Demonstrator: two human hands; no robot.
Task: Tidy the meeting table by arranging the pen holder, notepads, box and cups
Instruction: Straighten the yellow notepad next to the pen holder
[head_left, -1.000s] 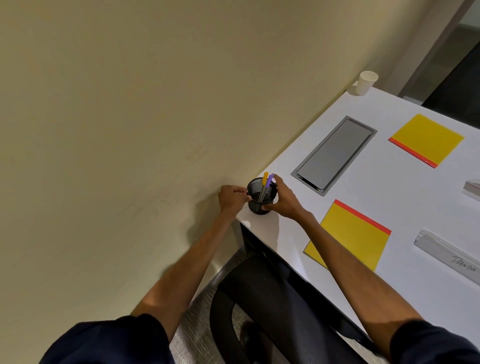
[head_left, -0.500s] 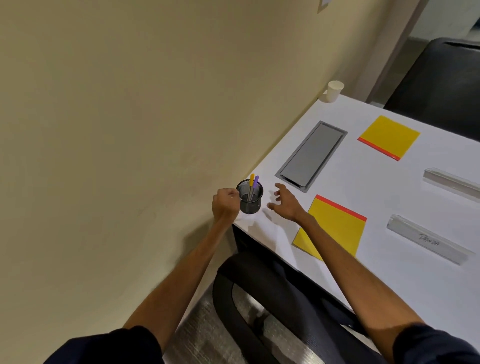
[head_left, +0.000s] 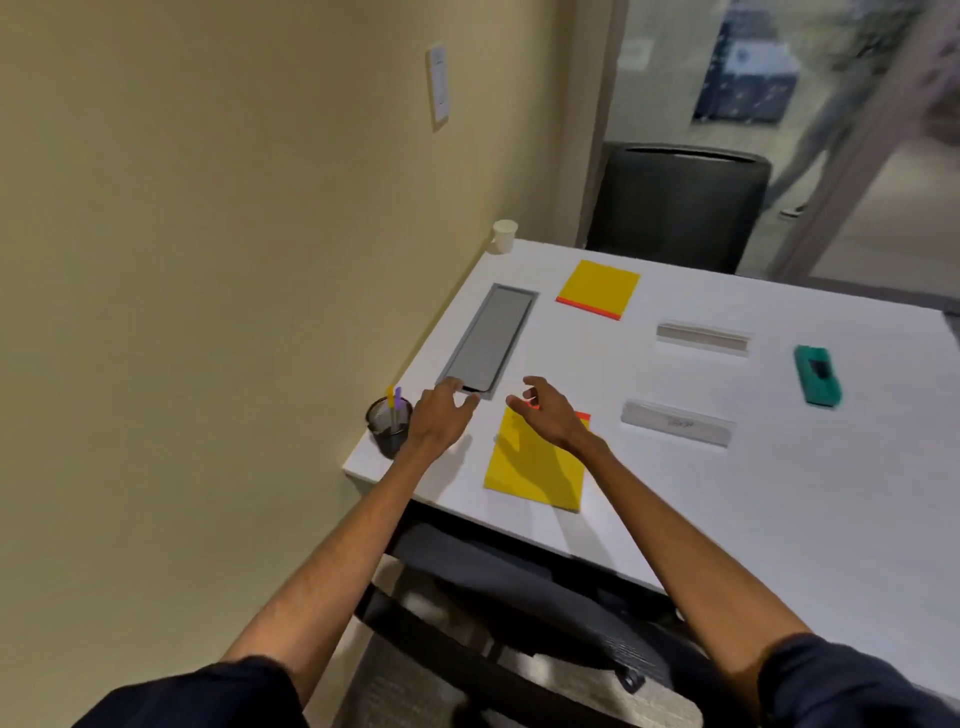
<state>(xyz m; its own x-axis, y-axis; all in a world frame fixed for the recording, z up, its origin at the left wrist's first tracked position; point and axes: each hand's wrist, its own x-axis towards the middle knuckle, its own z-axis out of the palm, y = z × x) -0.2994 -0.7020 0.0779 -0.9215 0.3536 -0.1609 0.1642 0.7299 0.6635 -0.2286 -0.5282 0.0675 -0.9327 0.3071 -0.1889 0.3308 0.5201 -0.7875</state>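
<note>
A black mesh pen holder (head_left: 387, 428) with a yellow and a purple pen stands at the near left corner of the white table (head_left: 779, 493). My left hand (head_left: 441, 415) hovers just right of it, fingers apart, holding nothing. My right hand (head_left: 545, 410) is open above the top edge of the near yellow notepad (head_left: 535, 467). A second yellow notepad (head_left: 598, 288) lies farther back. A white cup (head_left: 504, 236) stands at the far left corner. A teal box-like object (head_left: 817, 374) lies at the right.
A grey cable-hatch panel (head_left: 488, 340) is set into the table by the wall. Two clear name-plate holders (head_left: 702, 338) (head_left: 675, 422) lie mid-table. A black chair (head_left: 519, 587) is tucked under the near edge, another (head_left: 675, 208) stands at the far end. A beige wall runs along the left.
Both hands let go of the pen holder and moved right, away from it. The holder stays at the table corner. The view swung up and right, showing more of the table.
</note>
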